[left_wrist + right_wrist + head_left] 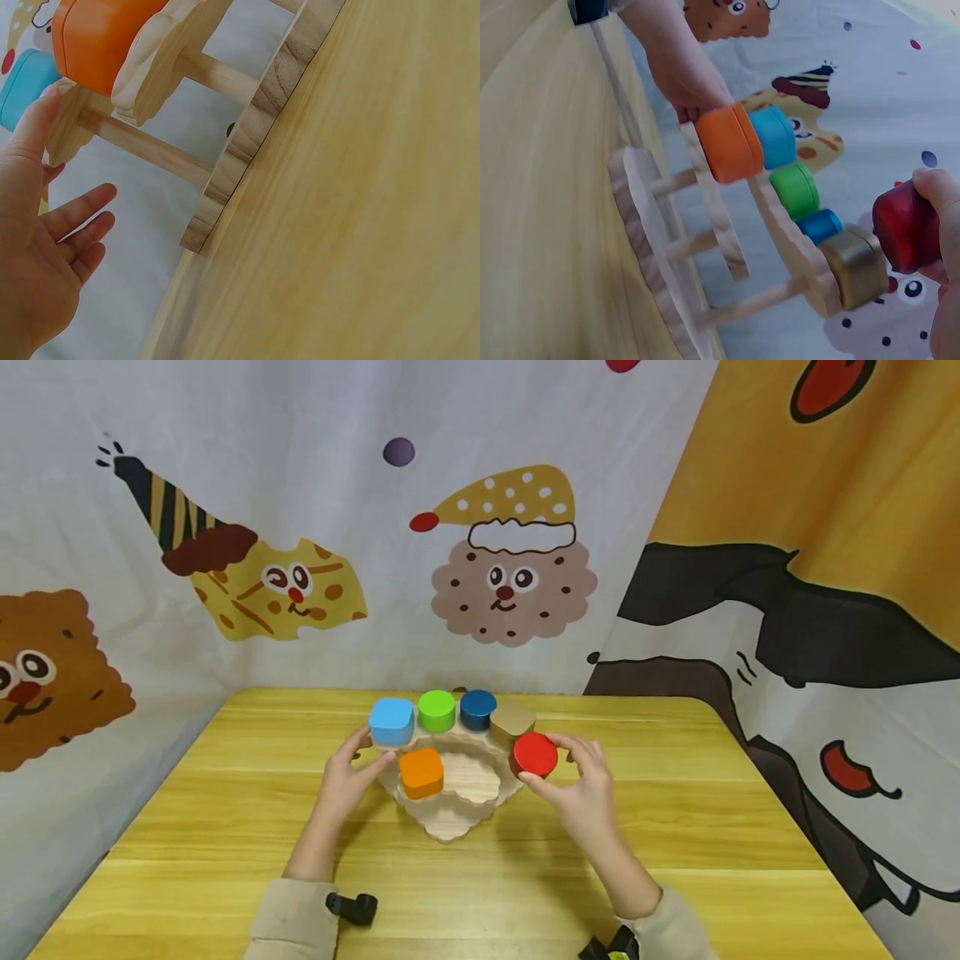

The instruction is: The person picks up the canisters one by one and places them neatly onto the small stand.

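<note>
My right hand point(587, 789) pinches a red block point(535, 755) between thumb and fingers, above the right end of a tiered wooden stand point(446, 827). In the right wrist view this block hangs apart from the stand. My left hand point(343, 783) grips the stand's upper tier at its left end, thumb against the edge beside a light blue block point(392, 722); its other fingers curl loosely below. Along that tier sit a green block point(437, 711), a dark blue block point(477, 710) and a gold-brown block point(513, 721). On the middle tier rests an orange block point(422, 773).
The stand is on a yellow wood-grain table point(675, 827), its tiers raised on wooden dowels point(146, 148). A printed cloth point(300, 460) hangs behind the table. Black wrist devices point(352, 908) are strapped at both sleeves.
</note>
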`<state>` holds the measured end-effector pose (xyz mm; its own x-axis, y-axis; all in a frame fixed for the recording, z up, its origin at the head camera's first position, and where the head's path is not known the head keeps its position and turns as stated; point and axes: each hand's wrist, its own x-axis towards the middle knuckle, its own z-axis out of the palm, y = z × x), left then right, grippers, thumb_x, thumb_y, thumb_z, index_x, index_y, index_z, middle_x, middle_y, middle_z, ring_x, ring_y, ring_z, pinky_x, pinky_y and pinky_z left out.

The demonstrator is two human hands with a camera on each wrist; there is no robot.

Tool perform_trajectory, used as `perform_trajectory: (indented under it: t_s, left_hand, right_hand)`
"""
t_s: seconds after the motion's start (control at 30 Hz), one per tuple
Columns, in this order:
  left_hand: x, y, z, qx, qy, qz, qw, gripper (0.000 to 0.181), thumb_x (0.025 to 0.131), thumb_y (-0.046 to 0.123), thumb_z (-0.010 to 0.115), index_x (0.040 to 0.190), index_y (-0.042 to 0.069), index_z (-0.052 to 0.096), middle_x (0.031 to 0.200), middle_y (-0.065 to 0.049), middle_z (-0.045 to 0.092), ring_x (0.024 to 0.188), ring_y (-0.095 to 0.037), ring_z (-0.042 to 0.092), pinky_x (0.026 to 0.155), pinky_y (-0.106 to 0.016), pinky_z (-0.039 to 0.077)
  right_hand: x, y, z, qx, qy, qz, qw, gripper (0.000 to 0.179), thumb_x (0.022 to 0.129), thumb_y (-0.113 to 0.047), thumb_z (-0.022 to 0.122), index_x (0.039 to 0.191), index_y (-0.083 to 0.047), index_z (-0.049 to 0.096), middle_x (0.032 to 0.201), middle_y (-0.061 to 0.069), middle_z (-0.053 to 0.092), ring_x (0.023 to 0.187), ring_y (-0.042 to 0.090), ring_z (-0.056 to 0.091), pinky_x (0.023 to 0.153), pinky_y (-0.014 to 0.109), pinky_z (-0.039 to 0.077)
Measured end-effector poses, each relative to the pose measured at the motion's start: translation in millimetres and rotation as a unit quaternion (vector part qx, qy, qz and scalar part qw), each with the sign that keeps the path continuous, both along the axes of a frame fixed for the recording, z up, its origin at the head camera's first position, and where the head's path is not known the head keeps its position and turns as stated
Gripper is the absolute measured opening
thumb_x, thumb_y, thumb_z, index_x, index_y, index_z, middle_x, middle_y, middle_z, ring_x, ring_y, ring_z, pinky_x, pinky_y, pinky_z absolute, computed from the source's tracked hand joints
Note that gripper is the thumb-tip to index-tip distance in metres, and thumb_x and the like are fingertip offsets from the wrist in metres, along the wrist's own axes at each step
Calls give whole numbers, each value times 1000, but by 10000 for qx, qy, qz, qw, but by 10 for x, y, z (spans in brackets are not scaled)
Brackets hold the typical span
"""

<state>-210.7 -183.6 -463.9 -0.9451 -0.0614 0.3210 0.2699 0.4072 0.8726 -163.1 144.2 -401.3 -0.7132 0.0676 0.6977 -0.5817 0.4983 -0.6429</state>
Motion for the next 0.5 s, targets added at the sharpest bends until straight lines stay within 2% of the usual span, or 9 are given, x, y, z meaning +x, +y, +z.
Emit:
perform_trajectory:
  t_s: [0.17,0.37,0.5]
  left_hand:
    - [0,6,-6,16,-41,-9,10000,63,87,28,73,138,3,48,122,-20,59,114,-32,51,96,-48,34]
    - [13,11,4,47,-129,-8,9999,63,87,29,73,139,4,47,123,-20,58,115,-34,50,97,-48,33]
    - [17,11,13,81,-105,31,9999,63,86,26,74,138,3,48,123,-20,58,114,-34,51,96,-48,33]
  right_hand:
    - [19,-135,-39,-105,16,174,9998,60,54,-10,94,108,-3,69,98,7,64,85,18,43,72,17,33]
    - [35,-288,-109,-95,-531,139,9984,58,57,-17,94,109,-7,69,99,0,63,88,17,45,71,26,38]
    - [20,-372,-181,-1,-686,125,9976,58,59,-23,93,110,-10,69,101,-2,63,90,17,46,72,32,40]
